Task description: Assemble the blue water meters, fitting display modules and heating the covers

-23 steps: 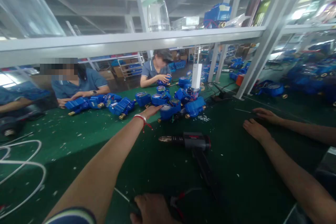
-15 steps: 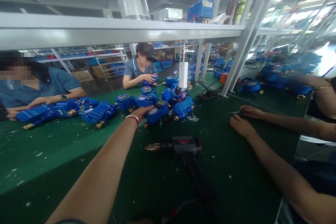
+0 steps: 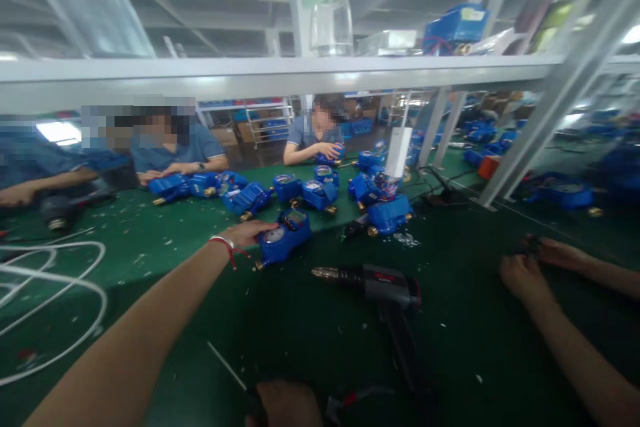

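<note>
reaching far across the green desk (image 3: 150, 240), the left hand (image 3: 247, 233) has its grip closed on a blue water meter (image 3: 284, 239) lying just ahead of the fingers. right hand (image 3: 287, 403) sits at the bottom edge — whether its grip is closed cannot be told. a black power driver (image 3: 380, 283) lies just right of the meter; more blue meters (image 3: 320, 193) crowd beyond — a co-worker's hands (image 3: 530, 267) rest well to the right.

One power drill (image 3: 373, 280) lies on one green table (image 3: 150, 247). About ten blue meters (image 3: 284, 240) sit on it, though the far ones blur together. Three people (image 3: 175, 147) sit across it, and one clear bottle (image 3: 329, 13) stands on the shelf (image 3: 200, 77).
</note>
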Demonstrator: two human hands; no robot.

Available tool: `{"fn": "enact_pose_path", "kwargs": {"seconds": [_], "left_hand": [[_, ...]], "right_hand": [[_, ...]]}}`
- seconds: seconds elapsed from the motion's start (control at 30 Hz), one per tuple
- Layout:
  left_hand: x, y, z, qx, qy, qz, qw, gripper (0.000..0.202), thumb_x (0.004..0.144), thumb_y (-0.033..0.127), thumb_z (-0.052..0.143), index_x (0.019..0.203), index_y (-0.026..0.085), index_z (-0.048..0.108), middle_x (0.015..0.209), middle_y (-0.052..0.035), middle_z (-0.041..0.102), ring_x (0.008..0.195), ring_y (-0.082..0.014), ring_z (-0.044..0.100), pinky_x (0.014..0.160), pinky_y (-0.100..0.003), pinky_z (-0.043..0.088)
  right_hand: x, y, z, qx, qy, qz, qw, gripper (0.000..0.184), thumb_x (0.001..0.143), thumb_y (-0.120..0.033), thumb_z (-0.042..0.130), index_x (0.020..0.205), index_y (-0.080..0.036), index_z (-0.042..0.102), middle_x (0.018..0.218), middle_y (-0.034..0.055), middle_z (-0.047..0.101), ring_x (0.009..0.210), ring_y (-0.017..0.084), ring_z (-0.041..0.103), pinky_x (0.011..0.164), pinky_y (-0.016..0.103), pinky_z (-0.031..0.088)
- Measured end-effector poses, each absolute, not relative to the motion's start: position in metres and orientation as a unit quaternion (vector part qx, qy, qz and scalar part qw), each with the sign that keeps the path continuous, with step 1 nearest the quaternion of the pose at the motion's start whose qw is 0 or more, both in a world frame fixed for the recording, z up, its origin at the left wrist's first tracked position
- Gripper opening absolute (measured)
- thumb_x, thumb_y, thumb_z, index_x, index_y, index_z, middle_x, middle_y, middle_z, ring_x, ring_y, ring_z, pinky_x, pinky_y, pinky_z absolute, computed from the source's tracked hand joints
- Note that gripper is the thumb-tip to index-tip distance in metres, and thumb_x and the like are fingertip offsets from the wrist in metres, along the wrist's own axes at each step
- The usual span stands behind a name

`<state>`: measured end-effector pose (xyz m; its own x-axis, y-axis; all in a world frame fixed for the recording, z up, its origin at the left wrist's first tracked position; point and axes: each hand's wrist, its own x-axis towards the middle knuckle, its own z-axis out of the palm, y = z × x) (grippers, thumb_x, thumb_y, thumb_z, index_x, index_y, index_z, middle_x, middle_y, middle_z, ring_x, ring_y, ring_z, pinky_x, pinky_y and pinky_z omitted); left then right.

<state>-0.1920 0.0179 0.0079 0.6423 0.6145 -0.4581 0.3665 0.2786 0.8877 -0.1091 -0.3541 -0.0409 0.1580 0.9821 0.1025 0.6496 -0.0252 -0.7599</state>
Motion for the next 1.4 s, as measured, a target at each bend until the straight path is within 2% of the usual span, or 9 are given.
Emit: {"fn": "enact_pose_path", "kwargs": {"seconds": [0.17, 0.3, 0.37, 0.57, 0.77, 1.03, 1.23, 1.4], "left_hand": [[-0.296, -0.012, 0.014, 0.576, 0.462, 0.117, 0.664, 0.043, 0.06, 0.038, 0.079, 0.091, 0.01, 0.068, 0.097, -0.0128, 0.07, 0.085, -0.0208, 0.064, 0.081, -0.031, 0.049], [-0.367, -0.054, 0.022, 0.564, 0.496, 0.116, 0.651, 0.045, 0.058, 0.04, 0.079, 0.091, 0.01, 0.068, 0.098, -0.0145, 0.069, 0.084, -0.0218, 0.065, 0.079, -0.031, 0.049], [-0.397, -0.077, 0.025, 0.555, 0.509, 0.117, 0.648, 0.046, 0.06, 0.041, 0.078, 0.092, 0.01, 0.068, 0.098, -0.0149, 0.069, 0.084, -0.0221, 0.065, 0.079, -0.031, 0.049], [-0.462, -0.144, 0.023, 0.515, 0.529, 0.153, 0.657, 0.046, 0.064, 0.042, 0.075, 0.098, 0.012, 0.065, 0.103, -0.0131, 0.068, 0.09, -0.022, 0.065, 0.083, -0.031, 0.049], [-0.472, -0.209, 0.011, 0.412, 0.523, 0.277, 0.693, 0.043, 0.07, 0.04, 0.072, 0.099, 0.01, 0.065, 0.101, -0.0129, 0.069, 0.087, -0.0204, 0.066, 0.084, -0.03, 0.049], [-0.457, -0.251, -0.015, 0.36, 0.5, 0.384, 0.687, 0.043, 0.076, 0.043, 0.065, 0.104, 0.01, 0.063, 0.112, -0.0145, 0.064, 0.097, -0.0215, 0.062, 0.093, -0.032, 0.045], [-0.448, -0.281, -0.019, 0.343, 0.49, 0.42, 0.682, 0.042, 0.077, 0.041, 0.064, 0.106, 0.01, 0.062, 0.113, -0.0142, 0.064, 0.097, -0.021, 0.062, 0.091, -0.032, 0.047], [-0.431, -0.312, -0.007, 0.335, 0.483, 0.412, 0.696, 0.038, 0.079, 0.039, 0.063, 0.101, 0.009, 0.064, 0.105, -0.0132, 0.067, 0.088, -0.0177, 0.064, 0.084, -0.027, 0.049]], "right_hand": [[-0.158, -0.354, -0.052, -0.629, -0.673, 0.264, 0.286, 0.027, 0.091, -0.033, 0.05, 0.112, -0.018, 0.056, 0.113, 0.0086, 0.057, 0.095, 0.019, 0.058, 0.082, 0.037, 0.05], [-0.171, -0.347, -0.063, -0.639, -0.692, 0.26, 0.212, 0.03, 0.089, -0.022, 0.045, 0.115, -0.014, 0.058, 0.105, 0.013, 0.064, 0.094, 0.024, 0.062, 0.082, 0.038, 0.05], [-0.173, -0.345, -0.065, -0.655, -0.691, 0.252, 0.172, 0.033, 0.088, -0.021, 0.042, 0.117, -0.015, 0.059, 0.104, 0.0121, 0.065, 0.093, 0.024, 0.063, 0.081, 0.036, 0.05], [-0.171, -0.348, -0.051, -0.658, -0.686, 0.27, 0.155, 0.038, 0.09, -0.026, 0.035, 0.119, -0.017, 0.057, 0.108, 0.0091, 0.064, 0.097, 0.021, 0.062, 0.082, 0.033, 0.049], [-0.169, -0.352, -0.044, -0.653, -0.684, 0.289, 0.146, 0.041, 0.09, -0.035, 0.033, 0.12, -0.019, 0.055, 0.11, 0.0072, 0.063, 0.098, 0.02, 0.06, 0.082, 0.032, 0.047], [-0.164, -0.352, -0.053, -0.648, -0.678, 0.321, 0.131, 0.046, 0.089, -0.044, 0.034, 0.124, -0.019, 0.051, 0.111, 0.0072, 0.062, 0.099, 0.022, 0.058, 0.08, 0.033, 0.045], [-0.162, -0.351, -0.05, -0.661, -0.658, 0.337, 0.126, 0.046, 0.088, -0.045, 0.035, 0.123, -0.021, 0.05, 0.111, 0.0064, 0.06, 0.1, 0.021, 0.057, 0.08, 0.031, 0.045], [-0.164, -0.352, -0.045, -0.673, -0.643, 0.34, 0.134, 0.038, 0.088, -0.044, 0.035, 0.111, -0.021, 0.054, 0.096, 0.0056, 0.063, 0.086, 0.021, 0.06, 0.069, 0.03, 0.046]]}}
